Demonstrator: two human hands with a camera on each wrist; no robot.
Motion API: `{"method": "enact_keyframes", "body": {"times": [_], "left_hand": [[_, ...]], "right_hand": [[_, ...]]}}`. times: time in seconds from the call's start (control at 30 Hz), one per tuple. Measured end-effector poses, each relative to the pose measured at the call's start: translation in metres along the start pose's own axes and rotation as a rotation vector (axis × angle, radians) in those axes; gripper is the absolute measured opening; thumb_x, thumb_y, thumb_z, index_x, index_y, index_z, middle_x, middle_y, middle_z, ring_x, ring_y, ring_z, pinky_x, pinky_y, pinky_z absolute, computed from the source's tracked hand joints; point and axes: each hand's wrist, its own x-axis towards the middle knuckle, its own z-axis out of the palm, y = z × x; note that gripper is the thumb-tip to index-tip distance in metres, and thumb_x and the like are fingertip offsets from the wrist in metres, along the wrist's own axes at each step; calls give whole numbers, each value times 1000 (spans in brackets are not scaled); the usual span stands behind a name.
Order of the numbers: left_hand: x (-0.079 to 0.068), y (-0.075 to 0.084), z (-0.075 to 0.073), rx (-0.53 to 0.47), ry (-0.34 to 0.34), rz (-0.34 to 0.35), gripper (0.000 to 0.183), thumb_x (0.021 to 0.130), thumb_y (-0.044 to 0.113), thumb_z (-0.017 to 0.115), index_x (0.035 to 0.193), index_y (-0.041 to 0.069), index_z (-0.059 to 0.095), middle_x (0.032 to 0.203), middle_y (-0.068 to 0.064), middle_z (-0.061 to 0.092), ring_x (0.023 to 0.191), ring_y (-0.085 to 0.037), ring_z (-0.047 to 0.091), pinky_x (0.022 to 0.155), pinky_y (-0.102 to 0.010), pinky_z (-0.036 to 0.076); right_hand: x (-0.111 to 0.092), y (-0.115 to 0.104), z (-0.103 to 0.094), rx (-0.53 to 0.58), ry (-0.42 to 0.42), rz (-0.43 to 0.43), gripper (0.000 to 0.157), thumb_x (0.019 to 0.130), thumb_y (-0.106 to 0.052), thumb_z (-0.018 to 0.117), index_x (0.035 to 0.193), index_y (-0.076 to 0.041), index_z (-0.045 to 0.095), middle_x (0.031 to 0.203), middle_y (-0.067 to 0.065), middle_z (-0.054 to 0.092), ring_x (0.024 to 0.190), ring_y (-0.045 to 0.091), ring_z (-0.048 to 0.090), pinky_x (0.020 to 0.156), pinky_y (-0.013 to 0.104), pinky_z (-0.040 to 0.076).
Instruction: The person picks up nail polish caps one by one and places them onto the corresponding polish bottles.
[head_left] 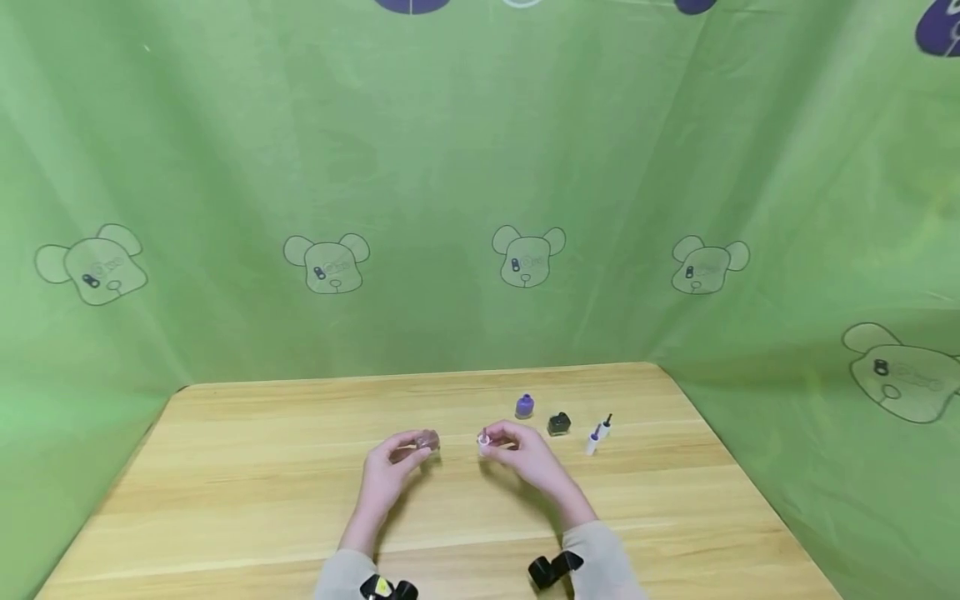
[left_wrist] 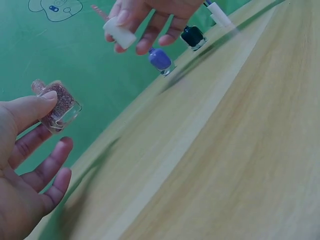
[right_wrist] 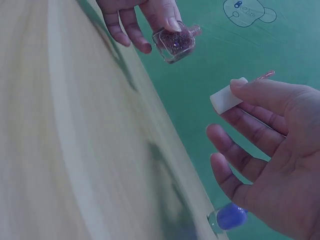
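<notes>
My left hand (head_left: 387, 471) pinches an uncapped glass nail polish bottle (left_wrist: 61, 106) filled with pink-purple glitter polish. Its bare neck shows in both wrist views. Between thumb and fingers, my right hand (head_left: 528, 457) holds a white nail polish cap (right_wrist: 228, 97), its polish-coated brush pointing upward. Cap and bottle are apart, both held above the table. Beyond the right hand stand an uncapped purple nail polish bottle (head_left: 524, 407) and a dark nail polish bottle (head_left: 558, 424). To their right, two more white caps (head_left: 592, 443) stand on the table, brushes up.
The wooden table (head_left: 247, 492) has a light grain and rounded far corners. A green curtain (head_left: 435, 150) with printed bear heads hangs behind it and along both sides. Black wrist cameras (head_left: 555, 571) sit at the sleeves.
</notes>
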Motion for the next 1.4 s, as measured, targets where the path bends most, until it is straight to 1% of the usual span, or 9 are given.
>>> {"method": "enact_keyframes", "body": {"times": [0.1,0.3,0.5,0.63,0.73,0.87,1.07,1.2,1.4], "left_hand": [[-1,1,1,1,-3,3,37,82,21,78,115,9,69,120,-15,68,96,-21,67,78,-22,57],[0,-1,2,26,-1,36,36,81,19,78,115,8,69,119,-17,68,94,-21,67,77,-21,57],[1,-4,7,45,-14,46,34,83,13,76,114,3,68,119,-20,67,96,-26,66,75,-16,55],[1,-5,9,37,-27,51,33,84,7,73,114,-1,66,119,-23,66,98,-31,65,76,-17,54],[0,-5,11,35,-34,55,33,83,7,74,114,-1,67,118,-23,66,97,-28,66,77,-17,55],[-1,-5,11,30,-35,73,33,82,12,76,113,3,69,116,-19,68,94,-20,67,78,-18,56],[-2,-5,13,26,-46,84,33,79,14,78,111,8,70,114,-15,69,91,-14,66,79,-20,57],[-2,-4,14,42,-47,109,33,78,13,79,109,7,70,111,-15,70,92,-16,66,81,-18,55],[-3,-3,17,60,-54,154,31,78,11,79,107,6,71,108,-15,70,91,-19,66,81,-18,55]], "right_hand": [[6,3,4,-2,26,-15,28,88,-18,69,112,-4,65,109,13,69,100,21,61,89,30,50],[14,0,10,-19,78,-13,24,88,-17,71,109,-6,67,105,10,70,96,19,62,87,34,52],[12,-5,12,-58,117,12,21,86,-15,72,106,-9,68,99,6,71,92,16,62,83,32,54],[10,-8,12,-95,134,20,21,86,-14,72,106,-10,68,97,4,71,91,16,62,81,30,54],[9,-10,11,-132,145,19,19,85,-13,72,104,-11,69,96,3,70,92,15,61,79,29,54],[8,-13,10,-195,156,6,16,85,-13,72,100,-14,69,95,0,69,93,15,60,77,27,53],[7,-18,10,-286,178,-23,15,83,-14,74,97,-15,69,92,-2,65,89,14,58,80,37,52],[6,-24,11,-310,177,-48,16,83,-12,74,97,-14,69,90,-2,64,88,13,58,85,43,52],[3,-31,11,-383,163,-80,16,82,-12,74,97,-14,69,91,-4,62,90,14,58,88,41,51]]}}
